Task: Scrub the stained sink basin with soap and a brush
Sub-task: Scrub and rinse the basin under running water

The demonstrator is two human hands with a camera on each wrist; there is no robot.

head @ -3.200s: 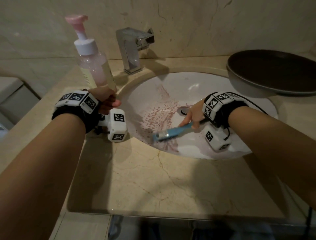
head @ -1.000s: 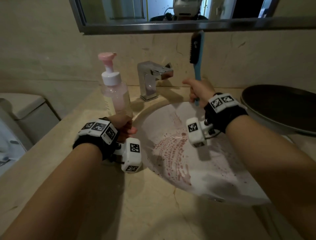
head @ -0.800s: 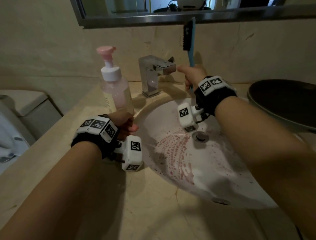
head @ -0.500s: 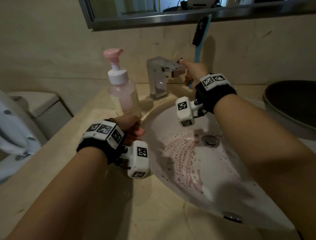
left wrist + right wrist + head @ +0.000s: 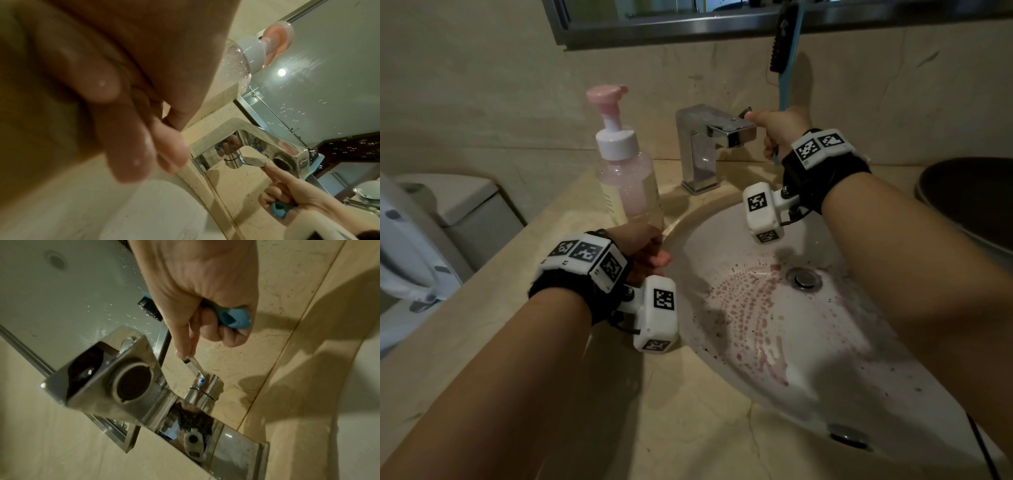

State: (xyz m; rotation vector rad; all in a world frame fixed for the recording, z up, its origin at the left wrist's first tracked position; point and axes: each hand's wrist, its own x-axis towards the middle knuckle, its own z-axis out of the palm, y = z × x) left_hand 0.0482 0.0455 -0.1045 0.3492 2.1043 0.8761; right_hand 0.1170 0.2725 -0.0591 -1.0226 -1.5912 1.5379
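The white sink basin (image 5: 866,383) carries reddish stains (image 5: 739,305) left of the drain. My left hand (image 5: 643,250) grips the base of the clear soap bottle (image 5: 628,174) with a pink pump, standing on the counter at the basin's left rim. My right hand (image 5: 779,128) holds the blue brush (image 5: 786,51) upright, bristles up near the mirror, its handle end (image 5: 234,318) sticking out of my fist. The forefinger (image 5: 183,345) of that hand touches the tip of the chrome faucet's lever (image 5: 193,365). No water runs from the spout (image 5: 129,382).
A dark round pan (image 5: 969,202) rests at the basin's right edge. The mirror frame (image 5: 688,27) runs along the wall above the faucet (image 5: 705,144). A toilet tank (image 5: 462,205) stands left of the beige marble counter (image 5: 671,428).
My right hand lifted the brush out of the basin, turned it upright and reached to the faucet lever. The left hand kept hold of the soap bottle.
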